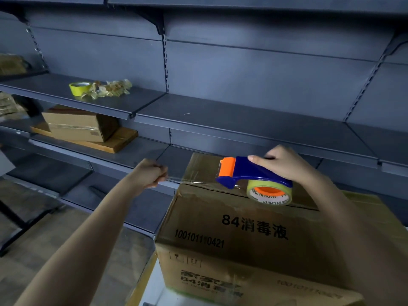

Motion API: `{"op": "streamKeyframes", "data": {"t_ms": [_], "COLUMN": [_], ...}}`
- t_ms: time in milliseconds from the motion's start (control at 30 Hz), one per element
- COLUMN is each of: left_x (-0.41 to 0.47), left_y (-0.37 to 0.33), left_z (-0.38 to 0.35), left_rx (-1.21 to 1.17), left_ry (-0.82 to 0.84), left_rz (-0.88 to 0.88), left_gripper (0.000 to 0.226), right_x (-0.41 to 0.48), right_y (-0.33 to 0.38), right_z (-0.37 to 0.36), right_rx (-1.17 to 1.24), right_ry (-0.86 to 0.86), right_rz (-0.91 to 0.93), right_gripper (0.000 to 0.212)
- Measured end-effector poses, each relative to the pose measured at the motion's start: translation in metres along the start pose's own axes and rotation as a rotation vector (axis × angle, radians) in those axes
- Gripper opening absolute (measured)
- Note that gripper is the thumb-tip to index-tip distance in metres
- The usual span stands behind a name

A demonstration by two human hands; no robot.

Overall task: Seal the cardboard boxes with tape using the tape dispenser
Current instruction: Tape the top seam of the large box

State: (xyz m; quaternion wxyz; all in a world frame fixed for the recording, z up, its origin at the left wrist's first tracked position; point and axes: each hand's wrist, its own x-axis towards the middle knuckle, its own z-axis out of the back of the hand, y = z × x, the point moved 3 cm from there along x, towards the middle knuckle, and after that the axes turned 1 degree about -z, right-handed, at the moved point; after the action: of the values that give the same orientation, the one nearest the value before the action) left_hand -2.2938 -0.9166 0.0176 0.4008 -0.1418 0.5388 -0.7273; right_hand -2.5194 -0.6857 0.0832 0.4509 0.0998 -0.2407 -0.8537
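atop the carton: the tape dispenser (249,173), blue with an orange blade guard, is held over the far top edge of the cardboard box (242,228), blade end pointed left.
right hand (284,164): wrapped round the blue handle from above, fingers curled over it, thumb laid along the near side.
roll of clear tape (268,193): seated on the orange hub under the handle, just above the box's top flaps; whether it touches them cannot be told.
left hand (150,173): closed into a fist to the left of the box, the end of the tape pinched inside it.
strip of tape (189,181): drawn taut from the dispenser's blade end across the box's top left corner to the left fist.
cardboard box: set in the foreground below both arms, black print and "84" seen on its near faces.
shelving (242,120): grey metal, ranged behind the box.
upper left shelf: a yellow tape roll (80,88) is set beside a heap of crumpled tape (110,88).
shelf below: a smaller box (75,124) is laid on a flat board (114,142).
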Motion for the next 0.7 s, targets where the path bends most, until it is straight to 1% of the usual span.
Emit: {"op": "streamKeyframes", "data": {"t_ms": [100,233,367,533,700], "left_x": [0.004,0.008,0.007,0.006,0.012], "left_y": [-0.003,-0.004,0.003,0.024,0.033], "left_z": [0.0,-0.001,-0.003,-0.007,-0.009], "left_rx": [0.053,0.108,0.126,0.104,0.097], "left_ry": [-0.023,-0.029,-0.038,0.02,0.006], "left_rz": [-0.002,0.007,0.035,0.087,0.083], "left_gripper": [0.029,0.026,0.025,0.037,0.037], "right_x": [-0.001,-0.003,-0.003,0.003,0.004], "right_y": [0.005,0.009,0.014,0.018,0.017], "right_z": [-0.002,-0.012,-0.015,-0.018,-0.019], "right_rx": [-0.027,-0.083,-0.109,-0.152,-0.16], "right_ry": [0.05,0.084,0.12,0.17,0.174], "right_rz": [-0.011,-0.014,-0.005,-0.004,-0.002], "right_gripper": [0.054,0.055,0.05,0.053,0.052]}}
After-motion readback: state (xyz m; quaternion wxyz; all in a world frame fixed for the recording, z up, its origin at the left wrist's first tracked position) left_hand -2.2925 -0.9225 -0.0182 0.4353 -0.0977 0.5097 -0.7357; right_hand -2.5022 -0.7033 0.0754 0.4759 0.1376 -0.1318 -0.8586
